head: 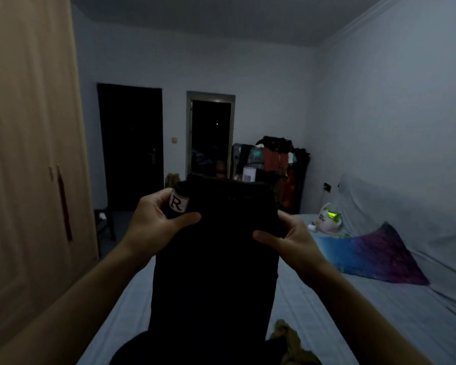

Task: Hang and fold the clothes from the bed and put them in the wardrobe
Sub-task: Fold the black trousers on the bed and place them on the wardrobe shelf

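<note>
Dim bedroom, head view. Both hands raised over the bed [327,312], holding up a black garment [213,259] by its top edge. Left hand [156,219] pinches the upper left corner, thumb across the front, fingers behind, just beside a white patch [179,204] bearing a letter R. Right hand [287,238] grips the upper right corner the same way, thumb in front. Garment hangs straight down between the hands; its lower end reaches the bottom of the view, touching or near the bed, cannot tell which.

On the bed: an olive-yellow cloth [290,341] bunched near the bottom edge, a blue-to-purple fabric [374,256] spread toward the right, and a pale bag [327,219] further back; contents too dim to make out.

Wardrobe [29,154] at left, doors closed. Far corner: a rack [282,164] loaded with clothes.
</note>
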The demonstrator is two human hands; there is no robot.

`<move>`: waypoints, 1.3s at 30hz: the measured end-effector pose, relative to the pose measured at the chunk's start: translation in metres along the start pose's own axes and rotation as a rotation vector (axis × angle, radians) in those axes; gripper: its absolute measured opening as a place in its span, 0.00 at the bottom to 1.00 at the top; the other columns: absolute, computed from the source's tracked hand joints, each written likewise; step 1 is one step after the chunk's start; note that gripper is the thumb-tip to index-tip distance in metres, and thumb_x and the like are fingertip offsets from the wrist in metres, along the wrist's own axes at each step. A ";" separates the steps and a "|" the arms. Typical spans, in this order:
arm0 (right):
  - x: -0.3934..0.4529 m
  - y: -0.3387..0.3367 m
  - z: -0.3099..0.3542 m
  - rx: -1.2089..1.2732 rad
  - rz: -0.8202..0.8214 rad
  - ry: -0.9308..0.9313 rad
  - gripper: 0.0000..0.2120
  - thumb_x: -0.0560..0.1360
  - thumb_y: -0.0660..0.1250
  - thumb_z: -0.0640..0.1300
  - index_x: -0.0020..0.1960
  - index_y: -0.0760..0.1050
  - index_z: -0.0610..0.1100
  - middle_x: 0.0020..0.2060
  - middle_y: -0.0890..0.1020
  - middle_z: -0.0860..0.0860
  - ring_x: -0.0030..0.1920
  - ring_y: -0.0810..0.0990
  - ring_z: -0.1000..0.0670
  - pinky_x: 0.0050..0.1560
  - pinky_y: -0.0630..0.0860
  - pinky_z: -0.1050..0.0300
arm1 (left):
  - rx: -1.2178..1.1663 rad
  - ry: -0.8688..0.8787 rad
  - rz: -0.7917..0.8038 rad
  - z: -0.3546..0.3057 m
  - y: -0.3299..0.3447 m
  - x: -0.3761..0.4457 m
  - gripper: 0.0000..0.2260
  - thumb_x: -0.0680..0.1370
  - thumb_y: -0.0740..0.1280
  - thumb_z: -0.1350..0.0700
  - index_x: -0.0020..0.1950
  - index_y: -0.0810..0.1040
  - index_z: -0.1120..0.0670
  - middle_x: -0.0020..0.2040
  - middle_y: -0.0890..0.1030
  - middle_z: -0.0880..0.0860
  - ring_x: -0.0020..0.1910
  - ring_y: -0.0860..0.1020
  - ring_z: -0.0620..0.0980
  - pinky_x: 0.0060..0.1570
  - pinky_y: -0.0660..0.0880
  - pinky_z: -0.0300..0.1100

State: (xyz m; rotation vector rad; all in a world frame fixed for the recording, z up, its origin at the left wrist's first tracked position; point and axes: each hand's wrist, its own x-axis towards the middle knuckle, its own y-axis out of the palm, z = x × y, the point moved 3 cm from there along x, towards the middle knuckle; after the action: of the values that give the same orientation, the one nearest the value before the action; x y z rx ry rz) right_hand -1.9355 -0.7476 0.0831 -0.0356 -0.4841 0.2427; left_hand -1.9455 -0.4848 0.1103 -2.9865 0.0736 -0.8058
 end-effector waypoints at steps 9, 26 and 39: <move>-0.055 0.015 0.038 0.193 0.265 -0.120 0.15 0.70 0.68 0.30 0.51 0.83 0.46 0.44 0.85 0.50 0.45 0.84 0.52 0.44 0.79 0.61 | -0.100 0.013 0.073 -0.045 -0.003 -0.077 0.23 0.63 0.82 0.55 0.57 0.84 0.53 0.56 0.85 0.57 0.54 0.84 0.55 0.52 0.81 0.43; -0.036 0.020 0.016 0.320 0.149 0.088 0.15 0.66 0.72 0.43 0.53 0.83 0.44 0.47 0.84 0.46 0.45 0.84 0.50 0.43 0.81 0.61 | -0.296 -0.124 0.041 -0.016 -0.006 -0.069 0.21 0.60 0.81 0.55 0.52 0.86 0.54 0.52 0.86 0.56 0.48 0.85 0.51 0.44 0.81 0.38; 0.038 -0.033 -0.055 0.265 0.042 0.084 0.13 0.68 0.71 0.42 0.53 0.83 0.45 0.48 0.84 0.45 0.47 0.83 0.49 0.47 0.81 0.59 | -0.215 -0.074 0.051 0.065 0.020 0.033 0.19 0.69 0.70 0.68 0.60 0.79 0.61 0.54 0.85 0.58 0.52 0.84 0.53 0.47 0.81 0.39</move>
State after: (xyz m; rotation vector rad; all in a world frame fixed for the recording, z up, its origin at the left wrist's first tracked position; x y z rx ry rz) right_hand -1.8698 -0.7692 0.0546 0.2022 -0.3649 0.3437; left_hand -1.8849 -0.5050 0.0699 -3.1965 0.2482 -0.7246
